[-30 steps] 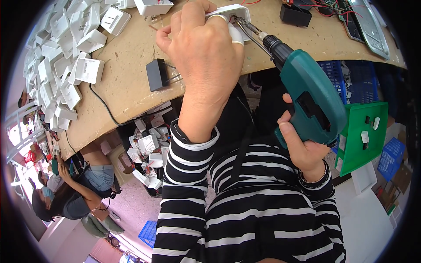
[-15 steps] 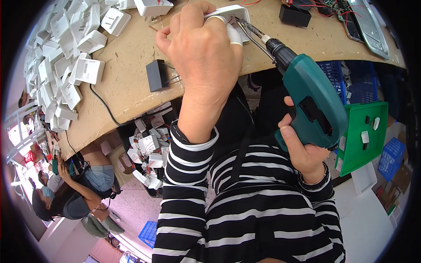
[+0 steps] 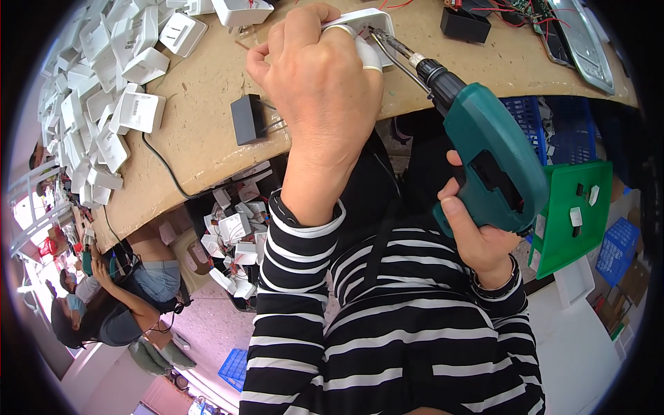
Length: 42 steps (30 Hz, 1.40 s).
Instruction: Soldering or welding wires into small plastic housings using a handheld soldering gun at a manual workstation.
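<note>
My left hand (image 3: 325, 90), with white covers on some fingertips, grips a white plastic housing (image 3: 384, 26) at the table's edge. The hand hides much of the housing. My right hand (image 3: 476, 238) is wrapped round the handle of a green soldering gun (image 3: 496, 155). The gun's metal tip, with a thin tube alongside, reaches into the housing's open side, near the left fingertips. What the tip touches is too small to make out. Left of my left wrist, a small black box (image 3: 247, 119) with thin leads lies on the table.
Many white plug housings (image 3: 142, 112) are heaped at the table's left. A black cable (image 3: 162, 162) hangs over the edge. A black tray (image 3: 465, 25) and red wires sit at the far right. Below stand a bin of white parts (image 3: 234, 227) and a green crate (image 3: 588, 221). Another person (image 3: 131, 304) works at left.
The soldering gun and my right hand have shifted very slightly. My left hand and the housing stay practically where they were.
</note>
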### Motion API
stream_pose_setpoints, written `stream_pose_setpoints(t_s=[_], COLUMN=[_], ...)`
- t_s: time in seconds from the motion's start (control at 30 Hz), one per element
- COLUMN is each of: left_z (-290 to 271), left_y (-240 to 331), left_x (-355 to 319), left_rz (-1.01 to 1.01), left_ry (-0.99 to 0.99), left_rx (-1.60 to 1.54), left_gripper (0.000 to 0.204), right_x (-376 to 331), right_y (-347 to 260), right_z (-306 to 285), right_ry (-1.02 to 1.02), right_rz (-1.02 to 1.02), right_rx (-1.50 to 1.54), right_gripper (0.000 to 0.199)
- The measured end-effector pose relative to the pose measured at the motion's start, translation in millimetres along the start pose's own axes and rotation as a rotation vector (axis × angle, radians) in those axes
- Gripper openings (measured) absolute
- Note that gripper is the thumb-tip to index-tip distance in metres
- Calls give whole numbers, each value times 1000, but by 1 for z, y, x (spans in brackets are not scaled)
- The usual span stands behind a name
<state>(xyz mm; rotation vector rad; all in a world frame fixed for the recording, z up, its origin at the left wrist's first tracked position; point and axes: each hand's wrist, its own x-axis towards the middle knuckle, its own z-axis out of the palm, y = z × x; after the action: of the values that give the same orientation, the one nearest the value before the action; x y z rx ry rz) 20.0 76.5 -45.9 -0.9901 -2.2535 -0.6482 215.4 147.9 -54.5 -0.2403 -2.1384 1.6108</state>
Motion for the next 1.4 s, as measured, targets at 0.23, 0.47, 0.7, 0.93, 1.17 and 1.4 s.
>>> stream_pose_setpoints(t_s=[0.23, 0.47, 0.7, 0.93, 1.17, 1.4], left_z=[1, 1, -1, -2, -2, -1], left_y=[1, -1, -1, 0, -3, -1], left_x=[0, 1, 1, 1, 2, 2], left_rz=[0, 0, 0, -20, -24, -24], left_ry=[5, -4, -16, -55, -41, -41], left_rx=[10, 11, 12, 24, -4, 0], left_gripper=[11, 11, 11, 12, 12, 12], right_x=[1, 0, -1, 2, 2, 0], right_y=[3, 6, 5, 4, 3, 1], right_z=[1, 3, 4, 2, 6, 3], right_ry=[22, 42, 51, -8, 1, -4], right_rz=[12, 19, 25, 11, 0, 8], right_rx=[39, 34, 65, 13, 44, 4], right_gripper=[42, 36, 38, 48, 52, 54])
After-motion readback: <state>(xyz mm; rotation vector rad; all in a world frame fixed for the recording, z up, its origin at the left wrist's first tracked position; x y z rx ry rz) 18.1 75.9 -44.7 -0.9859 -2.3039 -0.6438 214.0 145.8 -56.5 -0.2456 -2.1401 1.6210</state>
